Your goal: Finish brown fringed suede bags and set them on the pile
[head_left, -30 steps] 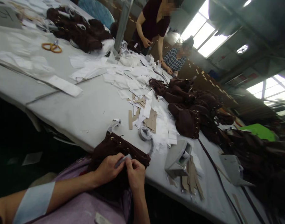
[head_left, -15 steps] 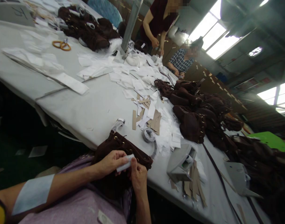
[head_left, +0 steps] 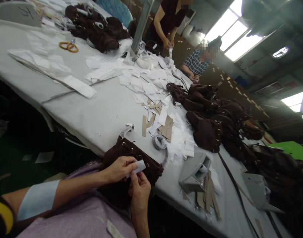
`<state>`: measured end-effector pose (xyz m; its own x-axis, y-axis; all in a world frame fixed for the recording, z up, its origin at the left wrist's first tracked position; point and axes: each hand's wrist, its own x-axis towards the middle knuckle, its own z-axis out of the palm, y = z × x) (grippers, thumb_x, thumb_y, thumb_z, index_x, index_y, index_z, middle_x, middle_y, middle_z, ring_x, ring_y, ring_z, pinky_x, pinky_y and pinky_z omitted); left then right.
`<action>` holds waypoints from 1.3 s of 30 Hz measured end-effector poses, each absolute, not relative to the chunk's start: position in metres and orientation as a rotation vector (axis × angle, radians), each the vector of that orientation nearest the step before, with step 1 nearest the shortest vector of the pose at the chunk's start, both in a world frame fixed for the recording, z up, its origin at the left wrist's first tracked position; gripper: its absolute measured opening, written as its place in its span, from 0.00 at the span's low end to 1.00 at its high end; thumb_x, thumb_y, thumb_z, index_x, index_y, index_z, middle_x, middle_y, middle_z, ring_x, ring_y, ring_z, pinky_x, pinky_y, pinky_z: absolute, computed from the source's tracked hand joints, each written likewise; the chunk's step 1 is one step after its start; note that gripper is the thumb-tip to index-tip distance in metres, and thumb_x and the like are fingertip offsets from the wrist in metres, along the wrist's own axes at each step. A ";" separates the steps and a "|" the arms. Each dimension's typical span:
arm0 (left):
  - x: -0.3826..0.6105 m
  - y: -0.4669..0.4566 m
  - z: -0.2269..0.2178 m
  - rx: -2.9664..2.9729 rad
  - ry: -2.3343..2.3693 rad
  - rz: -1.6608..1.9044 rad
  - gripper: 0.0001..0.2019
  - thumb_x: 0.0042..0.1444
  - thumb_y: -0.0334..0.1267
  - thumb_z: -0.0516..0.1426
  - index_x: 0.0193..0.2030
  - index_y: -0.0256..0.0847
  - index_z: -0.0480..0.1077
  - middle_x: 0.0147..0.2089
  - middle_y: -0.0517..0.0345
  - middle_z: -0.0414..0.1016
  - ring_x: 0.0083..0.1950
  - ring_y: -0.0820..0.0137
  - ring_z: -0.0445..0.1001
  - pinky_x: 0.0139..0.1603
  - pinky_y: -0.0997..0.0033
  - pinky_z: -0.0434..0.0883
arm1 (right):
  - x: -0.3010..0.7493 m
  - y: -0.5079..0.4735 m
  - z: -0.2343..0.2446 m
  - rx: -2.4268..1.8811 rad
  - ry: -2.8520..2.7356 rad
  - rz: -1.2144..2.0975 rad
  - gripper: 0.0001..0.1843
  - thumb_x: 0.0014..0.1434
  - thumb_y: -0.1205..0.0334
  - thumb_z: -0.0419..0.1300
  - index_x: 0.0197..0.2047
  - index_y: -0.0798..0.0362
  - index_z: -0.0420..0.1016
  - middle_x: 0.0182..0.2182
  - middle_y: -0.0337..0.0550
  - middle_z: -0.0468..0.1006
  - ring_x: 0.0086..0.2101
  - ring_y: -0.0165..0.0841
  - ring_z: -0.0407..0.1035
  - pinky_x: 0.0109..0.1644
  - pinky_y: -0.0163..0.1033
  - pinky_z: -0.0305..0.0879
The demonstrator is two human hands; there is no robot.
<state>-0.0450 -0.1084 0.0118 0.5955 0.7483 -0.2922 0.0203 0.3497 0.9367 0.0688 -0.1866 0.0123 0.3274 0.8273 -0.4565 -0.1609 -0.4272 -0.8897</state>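
Observation:
A small white strip point(head_left: 140, 166), paper or film, is pinched between my two hands just above a dark brown bag. My left hand point(head_left: 121, 169) grips its left side with thumb and fingers. My right hand point(head_left: 141, 186) has thumb and fingertips on its lower edge. The brown bag point(head_left: 131, 150) leans on the table's edge at my lap, with gold eyelets and a drawn cord along its top. Clear wrapping covers the bag's handle ends point(head_left: 159, 142). A pale blue-white sheet point(head_left: 38, 200) lies on my left forearm.
Cardboard strips point(head_left: 166, 129) and white paper pieces point(head_left: 146, 86) litter the table point(head_left: 92, 112). More brown bags point(head_left: 208, 129) are heaped at the right, near a grey bin point(head_left: 193, 173). Wooden rings point(head_left: 68, 46) lie far left. Two people work across the table beyond a metal post point(head_left: 141, 26).
My right hand has shifted left and lower along the strip, and the strip is turned a little. The view has moved slightly. A person across the table now holds something white.

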 end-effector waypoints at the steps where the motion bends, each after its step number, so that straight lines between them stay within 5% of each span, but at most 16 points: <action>1: -0.048 -0.108 0.014 1.169 0.820 0.547 0.21 0.59 0.53 0.51 0.40 0.36 0.71 0.24 0.63 0.67 0.16 0.79 0.62 0.15 0.81 0.61 | 0.065 -0.184 0.014 -1.592 -0.580 1.268 0.22 0.49 0.47 0.66 0.39 0.56 0.72 0.16 0.27 0.60 0.14 0.19 0.45 0.15 0.28 0.43; 7: -0.065 -0.118 0.019 1.254 0.752 0.655 0.21 0.52 0.46 0.60 0.50 0.38 0.69 0.39 0.57 0.75 0.35 0.70 0.72 0.35 0.75 0.69 | 0.062 -0.174 0.015 -1.460 -0.503 1.299 0.18 0.49 0.51 0.65 0.38 0.56 0.71 0.17 0.27 0.61 0.16 0.19 0.47 0.17 0.28 0.46; 13: -0.060 -0.132 0.007 1.075 0.899 0.829 0.16 0.57 0.47 0.56 0.46 0.38 0.67 0.26 0.63 0.70 0.24 0.74 0.68 0.26 0.76 0.67 | 0.062 -0.169 0.013 -1.465 -0.486 1.325 0.14 0.49 0.53 0.64 0.30 0.54 0.67 0.11 0.24 0.57 0.13 0.20 0.46 0.16 0.27 0.45; 24: -0.077 -0.129 -0.002 1.717 0.771 0.860 0.13 0.59 0.33 0.50 0.40 0.39 0.76 0.33 0.53 0.75 0.34 0.70 0.73 0.38 0.74 0.69 | 0.056 -0.169 0.022 -1.429 -0.419 1.386 0.12 0.49 0.56 0.63 0.27 0.55 0.69 0.12 0.28 0.63 0.13 0.21 0.54 0.15 0.27 0.53; 27: -0.079 -0.129 0.001 1.754 0.784 0.857 0.14 0.60 0.34 0.49 0.40 0.39 0.76 0.32 0.52 0.75 0.35 0.69 0.73 0.37 0.73 0.68 | 0.058 -0.167 0.027 -1.377 -0.448 1.438 0.15 0.50 0.52 0.63 0.29 0.56 0.70 0.15 0.32 0.68 0.15 0.23 0.59 0.17 0.29 0.59; 32: -0.075 -0.132 0.017 1.482 0.822 0.798 0.09 0.57 0.40 0.53 0.40 0.40 0.71 0.30 0.56 0.75 0.33 0.69 0.72 0.39 0.71 0.69 | 0.062 -0.165 0.025 -1.431 -0.501 1.419 0.18 0.49 0.49 0.65 0.30 0.56 0.70 0.15 0.31 0.68 0.13 0.21 0.55 0.15 0.28 0.54; 35: -0.070 -0.127 0.017 1.116 0.949 0.705 0.16 0.54 0.48 0.57 0.43 0.38 0.66 0.25 0.62 0.72 0.25 0.73 0.70 0.28 0.75 0.67 | 0.064 -0.165 0.018 -1.446 -0.538 1.399 0.19 0.50 0.48 0.65 0.31 0.56 0.71 0.16 0.32 0.68 0.14 0.22 0.56 0.16 0.28 0.54; 39: -0.069 -0.121 0.012 0.984 0.843 0.484 0.19 0.51 0.54 0.58 0.31 0.37 0.65 0.22 0.63 0.67 0.20 0.77 0.63 0.20 0.79 0.60 | 0.061 -0.168 0.012 -1.514 -0.648 1.323 0.19 0.53 0.47 0.63 0.28 0.56 0.70 0.14 0.31 0.66 0.14 0.20 0.53 0.16 0.28 0.49</action>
